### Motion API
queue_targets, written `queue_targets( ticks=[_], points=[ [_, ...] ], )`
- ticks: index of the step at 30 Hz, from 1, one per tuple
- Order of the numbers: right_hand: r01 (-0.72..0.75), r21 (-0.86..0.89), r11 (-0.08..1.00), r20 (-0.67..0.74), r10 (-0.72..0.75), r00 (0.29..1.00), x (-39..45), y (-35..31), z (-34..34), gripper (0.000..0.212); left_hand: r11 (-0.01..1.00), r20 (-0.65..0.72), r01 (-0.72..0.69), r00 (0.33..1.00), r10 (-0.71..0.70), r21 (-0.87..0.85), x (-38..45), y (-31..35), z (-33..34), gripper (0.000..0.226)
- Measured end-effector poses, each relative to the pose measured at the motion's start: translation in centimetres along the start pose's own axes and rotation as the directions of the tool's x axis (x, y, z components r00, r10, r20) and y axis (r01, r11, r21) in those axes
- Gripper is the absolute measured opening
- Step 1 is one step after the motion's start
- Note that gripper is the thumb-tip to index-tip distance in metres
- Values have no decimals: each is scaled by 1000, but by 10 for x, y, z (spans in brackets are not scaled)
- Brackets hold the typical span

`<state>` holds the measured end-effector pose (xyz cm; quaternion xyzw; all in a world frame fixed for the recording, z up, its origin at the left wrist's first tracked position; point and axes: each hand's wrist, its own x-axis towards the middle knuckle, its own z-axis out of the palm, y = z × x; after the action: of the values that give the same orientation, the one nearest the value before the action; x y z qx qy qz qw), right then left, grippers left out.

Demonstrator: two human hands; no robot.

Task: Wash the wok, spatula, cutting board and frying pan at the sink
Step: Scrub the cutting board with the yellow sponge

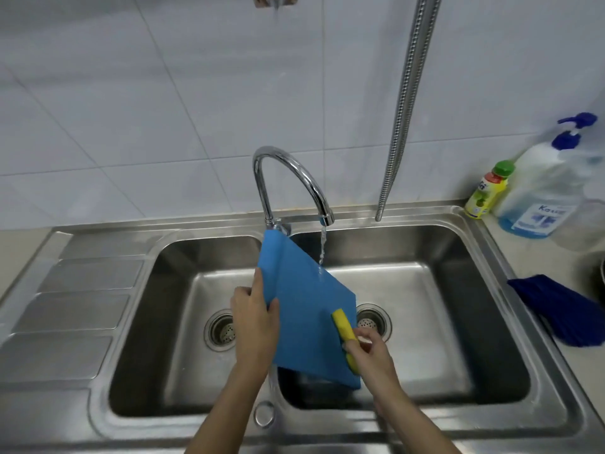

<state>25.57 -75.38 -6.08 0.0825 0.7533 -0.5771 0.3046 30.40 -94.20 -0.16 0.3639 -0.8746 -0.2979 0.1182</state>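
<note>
A blue cutting board (pixel 311 309) is held tilted over the divider of the double steel sink (pixel 484 247). My left hand (pixel 255 322) grips the board's left edge. My right hand (pixel 368 350) presses a yellow sponge (pixel 343 329) against the board's right edge. Water runs from the curved chrome tap (pixel 288 172) onto the board's upper right part. A dark object lies under the board in the right basin, mostly hidden. The wok, spatula and frying pan cannot be identified in view.
A ribbed drainboard (pixel 75 306) lies left of the basins. On the right counter stand a small yellow bottle (pixel 487 191), a large pump bottle with blue liquid (pixel 543 191) and a dark blue cloth (pixel 563 309). A metal hose (pixel 402 109) hangs against the tiled wall.
</note>
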Motion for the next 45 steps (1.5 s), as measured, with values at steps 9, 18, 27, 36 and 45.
queue_targets(
  ticks=[9, 18, 27, 36, 45],
  points=[
    [250, -345, 905, 101, -229, 968, -13, 35, 74, 45, 984, 31, 177, 984, -177, -13, -8, -51, 37, 64],
    [302, -586, 752, 36, -348, 937, -2, 56, 87, 57, 982, 46, 181, 983, -178, -63, 2, -58, 57, 59],
    [355, -764, 540, 113, -430, 896, 22, 67, 103, 70, 999, 44, 21, 999, -23, 32, 10, -72, 85, 62],
    [448, -589, 673, 222, -398, 890, 80, 64, 90, 64, 987, 23, -123, 992, 121, 103, 10, -83, 97, 57],
    [38, -650, 759, 11, -41, 999, 163, 100, -10, 79, 980, 14, -111, 994, 110, 167, 12, -80, 96, 57]
  ],
)
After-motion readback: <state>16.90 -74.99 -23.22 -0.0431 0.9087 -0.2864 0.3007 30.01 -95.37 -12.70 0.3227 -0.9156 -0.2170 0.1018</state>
